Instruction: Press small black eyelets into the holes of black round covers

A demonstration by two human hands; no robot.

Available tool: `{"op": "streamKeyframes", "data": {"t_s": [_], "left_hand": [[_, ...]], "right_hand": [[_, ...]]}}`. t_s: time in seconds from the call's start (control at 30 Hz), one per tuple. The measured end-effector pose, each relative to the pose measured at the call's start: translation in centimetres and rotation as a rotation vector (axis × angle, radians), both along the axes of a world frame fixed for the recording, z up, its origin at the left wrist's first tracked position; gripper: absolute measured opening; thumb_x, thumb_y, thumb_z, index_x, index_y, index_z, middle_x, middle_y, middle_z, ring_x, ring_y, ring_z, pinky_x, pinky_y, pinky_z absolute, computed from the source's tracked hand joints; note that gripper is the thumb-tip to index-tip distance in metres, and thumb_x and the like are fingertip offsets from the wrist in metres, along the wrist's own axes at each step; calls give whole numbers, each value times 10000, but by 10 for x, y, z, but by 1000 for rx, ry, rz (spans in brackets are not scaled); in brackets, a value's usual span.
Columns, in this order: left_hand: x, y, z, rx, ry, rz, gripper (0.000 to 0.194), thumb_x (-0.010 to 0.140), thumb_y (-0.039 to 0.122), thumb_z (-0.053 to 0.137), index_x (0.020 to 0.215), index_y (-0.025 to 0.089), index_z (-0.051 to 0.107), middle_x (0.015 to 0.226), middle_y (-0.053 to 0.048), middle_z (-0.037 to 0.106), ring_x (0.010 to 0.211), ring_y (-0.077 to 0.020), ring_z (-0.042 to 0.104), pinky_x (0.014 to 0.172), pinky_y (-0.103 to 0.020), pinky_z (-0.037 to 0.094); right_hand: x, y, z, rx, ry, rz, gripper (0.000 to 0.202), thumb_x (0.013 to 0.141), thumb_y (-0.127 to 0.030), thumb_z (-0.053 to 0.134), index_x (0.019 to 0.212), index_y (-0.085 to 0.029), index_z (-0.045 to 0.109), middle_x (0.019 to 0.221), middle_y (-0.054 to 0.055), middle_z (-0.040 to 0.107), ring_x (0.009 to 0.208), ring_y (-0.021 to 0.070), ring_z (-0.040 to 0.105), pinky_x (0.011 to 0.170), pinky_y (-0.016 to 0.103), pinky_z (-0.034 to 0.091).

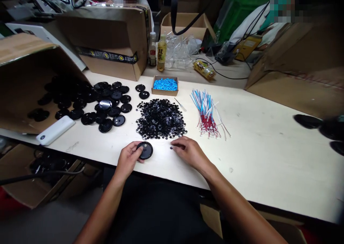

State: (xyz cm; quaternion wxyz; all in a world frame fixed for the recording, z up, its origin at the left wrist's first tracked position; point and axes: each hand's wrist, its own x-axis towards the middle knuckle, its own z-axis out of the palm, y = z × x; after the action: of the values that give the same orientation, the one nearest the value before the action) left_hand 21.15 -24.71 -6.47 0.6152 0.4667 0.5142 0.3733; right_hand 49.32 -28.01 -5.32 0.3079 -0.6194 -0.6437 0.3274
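My left hand (129, 159) grips a round black disc-shaped cover (146, 151) by its left edge, thumb on top, just above the table's front edge. My right hand (189, 151) is bent with thumb and fingertips close together. At those fingertips is a small black round part (171, 148), apparently pinched; the exact contact is hard to see. Beyond both hands lies a wide heap of similar small black parts (160, 119), some with a clear shine. To its right rests a bundle of blue, white and red wires (205, 113).
Black covers (114, 111) spill from a tipped cardboard box (16, 79) at left, beside a white phone-like object (56, 130). Behind the heap stand a small box of blue pieces (165, 92) and a thin pointed tool (180, 104). Bottles (161, 55) and large cartons (298, 71) line the back.
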Motion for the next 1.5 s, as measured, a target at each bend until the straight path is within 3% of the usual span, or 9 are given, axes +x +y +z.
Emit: {"op": "streamKeyframes", "data": {"t_s": [0.07,0.2,0.3,0.4,0.53,0.8,1.3,1.4,1.5], "left_hand": [[0,-1,0,5,6,-4,405,861,457,782,1110,145,716,930,-67,759,759,-189,688,515,-253,615],[-2,-3,1,8,22,-15,434,848,473,791,1117,143,712,952,-77,763,774,-202,692,514,-262,614],[-2,-5,2,30,45,-7,455,831,483,803,1126,150,706,973,-80,766,803,-221,704,520,-275,618],[-1,-6,-1,54,93,4,463,826,492,805,1130,156,708,967,-81,770,820,-234,716,530,-278,616],[1,-6,-7,71,127,0,494,816,520,806,1139,160,708,977,-92,777,813,-239,723,525,-280,608],[3,-10,-10,116,177,-7,494,818,542,791,1122,163,708,1010,-109,779,859,-266,738,530,-285,601],[3,-14,-11,171,147,-15,413,875,494,748,1134,174,713,1015,-97,775,862,-252,724,550,-279,591],[2,-15,-12,182,143,-15,410,875,490,749,1135,175,716,1020,-98,774,848,-244,721,555,-279,596],[1,-15,-14,192,138,-15,418,869,492,753,1135,171,717,1014,-101,774,843,-246,722,550,-285,601]], "right_hand": [[5,-1,-4,-29,153,-89,172,880,-275,702,1003,-232,813,951,63,741,805,216,671,763,377,532],[23,-5,-13,-187,693,-351,258,793,-378,829,980,-210,772,715,2,649,574,156,573,578,322,485],[39,-8,-15,-159,1085,-442,308,699,-266,892,949,-237,715,672,-55,561,563,113,489,599,290,468],[53,-9,-16,-109,1260,-433,321,684,-239,861,919,-266,645,652,-91,451,547,95,380,675,296,471],[61,-7,-16,-95,1339,-414,306,676,-204,807,866,-266,574,639,-96,368,532,103,320,686,305,440],[61,-6,-16,-92,1423,-390,325,640,-119,781,811,-243,535,654,-89,383,554,100,331,682,288,429],[60,-6,-21,-54,1396,-343,296,655,-119,776,791,-237,541,643,-87,399,541,95,333,670,288,440],[60,-6,-23,-42,1378,-352,279,668,-132,771,784,-241,542,635,-84,401,541,98,347,712,300,482],[60,-7,-24,-38,1381,-358,294,662,-135,783,764,-240,528,641,-83,431,581,102,416,857,343,528]]}}
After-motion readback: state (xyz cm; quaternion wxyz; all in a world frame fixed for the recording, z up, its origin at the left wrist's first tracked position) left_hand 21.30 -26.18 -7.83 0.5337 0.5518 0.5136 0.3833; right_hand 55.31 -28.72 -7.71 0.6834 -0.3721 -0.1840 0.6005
